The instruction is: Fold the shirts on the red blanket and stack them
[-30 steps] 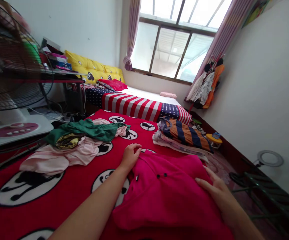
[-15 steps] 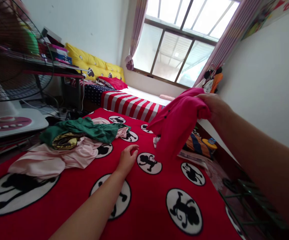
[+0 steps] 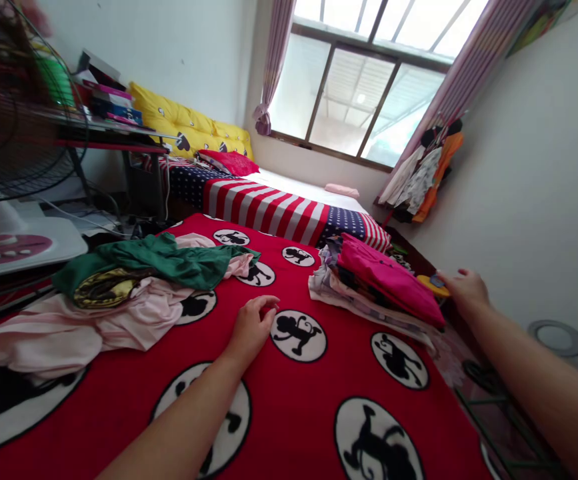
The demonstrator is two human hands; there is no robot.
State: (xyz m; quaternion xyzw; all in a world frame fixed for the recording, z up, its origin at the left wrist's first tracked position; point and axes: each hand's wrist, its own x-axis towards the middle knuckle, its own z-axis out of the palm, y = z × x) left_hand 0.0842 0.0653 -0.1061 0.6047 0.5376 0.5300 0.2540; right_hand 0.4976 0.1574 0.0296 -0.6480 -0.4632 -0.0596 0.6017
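Note:
A folded bright pink garment (image 3: 383,270) lies on top of a stack of folded clothes (image 3: 336,283) at the right of the red blanket (image 3: 289,407). Just beyond the stack's right side, my right hand (image 3: 466,292) hangs in the air, its fingers apart and holding nothing. My left hand (image 3: 253,327) rests on the blanket near a white circle with a black monkey figure; its fingers are loosely bent with nothing in them. To its left, a green garment (image 3: 153,263) lies loosely over pale pink cloth (image 3: 133,320), with a yellow-and-dark rolled piece (image 3: 106,287) among them.
An electric fan (image 3: 13,133) stands close at the left, beside a cluttered desk (image 3: 113,133). Farther back is a bed with a striped, starred cover (image 3: 263,207) under the window. Clothes (image 3: 426,177) hang on the right wall, and a dark green metal frame (image 3: 503,427) is at the lower right.
My right hand has let go of the pink garment, which now lies on the stack, and has moved down and right. My left hand has stayed nearly in place. The view has shifted slightly.

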